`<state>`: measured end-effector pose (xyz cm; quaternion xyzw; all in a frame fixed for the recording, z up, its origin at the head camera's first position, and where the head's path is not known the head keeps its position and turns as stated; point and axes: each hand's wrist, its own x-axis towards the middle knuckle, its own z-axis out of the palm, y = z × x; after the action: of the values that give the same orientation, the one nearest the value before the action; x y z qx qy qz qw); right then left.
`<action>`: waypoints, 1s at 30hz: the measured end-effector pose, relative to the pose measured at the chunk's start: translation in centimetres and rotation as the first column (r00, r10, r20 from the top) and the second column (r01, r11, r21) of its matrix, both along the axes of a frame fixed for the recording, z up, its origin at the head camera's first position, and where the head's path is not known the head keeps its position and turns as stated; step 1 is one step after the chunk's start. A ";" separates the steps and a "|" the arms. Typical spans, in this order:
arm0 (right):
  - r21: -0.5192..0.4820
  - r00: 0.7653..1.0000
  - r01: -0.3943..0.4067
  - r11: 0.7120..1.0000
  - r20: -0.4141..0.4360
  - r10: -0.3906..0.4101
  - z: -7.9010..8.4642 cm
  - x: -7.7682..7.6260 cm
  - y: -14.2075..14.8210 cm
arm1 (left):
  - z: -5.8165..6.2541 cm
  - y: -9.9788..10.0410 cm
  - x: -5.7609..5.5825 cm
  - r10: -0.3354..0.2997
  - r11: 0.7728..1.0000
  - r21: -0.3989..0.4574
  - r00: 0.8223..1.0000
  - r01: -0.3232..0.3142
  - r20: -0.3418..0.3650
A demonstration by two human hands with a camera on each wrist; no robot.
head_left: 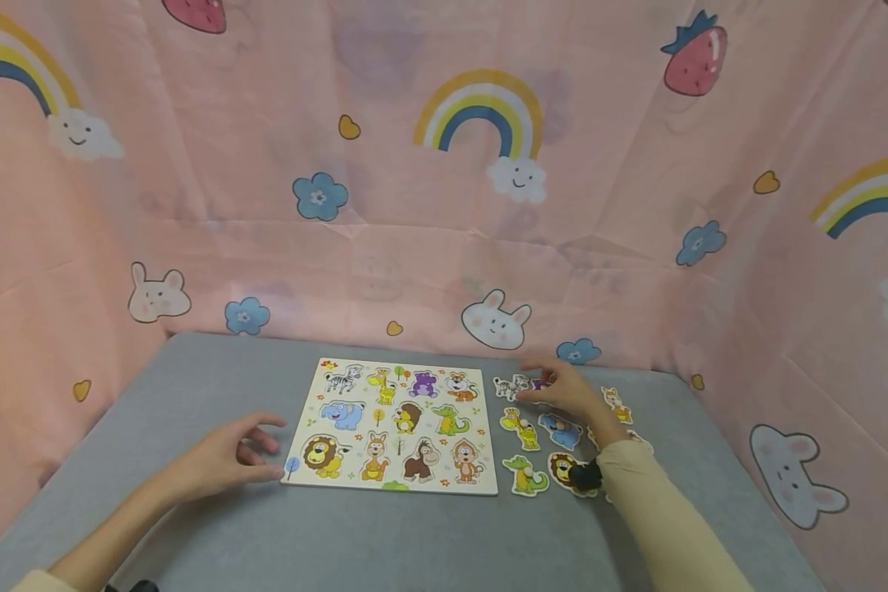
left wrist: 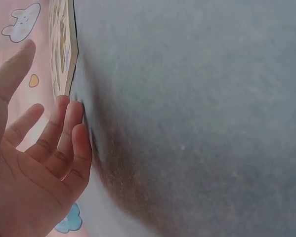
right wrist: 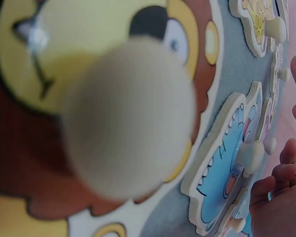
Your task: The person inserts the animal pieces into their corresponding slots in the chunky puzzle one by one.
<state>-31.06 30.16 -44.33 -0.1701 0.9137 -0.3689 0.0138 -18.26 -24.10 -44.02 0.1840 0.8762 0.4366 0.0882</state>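
Note:
My right hand (head_left: pixel 562 393) reaches over the far pieces right of the puzzle board (head_left: pixel 481 448), thumb and fingers apart. Its thumb and fingertips are close around the purple hippo piece (head_left: pixel 536 385), partly hidden by the hand, with the zebra piece (head_left: pixel 506 388) just left of it. Nearer lie the giraffe piece (head_left: pixel 521 429) and the elephant piece (head_left: pixel 561 431). In the right wrist view a lion piece's round knob (right wrist: pixel 128 118) fills the foreground. My left hand (head_left: pixel 229 456) stays at the board's left edge, fingers loosely bent, holding nothing; its fingertips come right up to the board's corner.
A crocodile piece (head_left: pixel 525 477), a kangaroo piece (head_left: pixel 616 404) and several others lie right of the board, some under the right forearm. The board shows printed animals in rows. Pink patterned cloth (head_left: pixel 385 271) hangs behind and beside the grey table (head_left: pixel 326 543).

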 end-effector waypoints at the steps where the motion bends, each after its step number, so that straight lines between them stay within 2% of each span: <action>1: 0.001 1.000 0.001 1.000 -0.002 -0.001 -0.1 0.0 0.0 | 0.0 0.1 0.0 0.000 1.000 -0.001 1.000 0.000 -0.002; 11: 0.022 0.999 0.042 0.999 -0.008 -0.042 -0.6 -0.5 0.0 | -0.4 0.6 0.0 0.008 1.000 0.008 1.000 -0.008 -0.018; 20: -0.029 0.999 0.044 0.999 -0.005 -0.044 -0.6 -0.3 0.1 | -0.8 0.9 -0.2 0.038 0.999 -0.037 0.999 -0.038 -0.005; 30: -0.029 0.996 0.080 0.996 -0.041 -0.081 -1.6 -0.5 -0.4 | -1.1 1.0 0.0 -0.004 1.000 -0.012 0.999 0.003 -0.036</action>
<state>-31.57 29.79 -45.92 -0.1409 0.9148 -0.3779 -0.0225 -18.25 -23.05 -45.09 0.1928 0.8800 0.4276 0.0741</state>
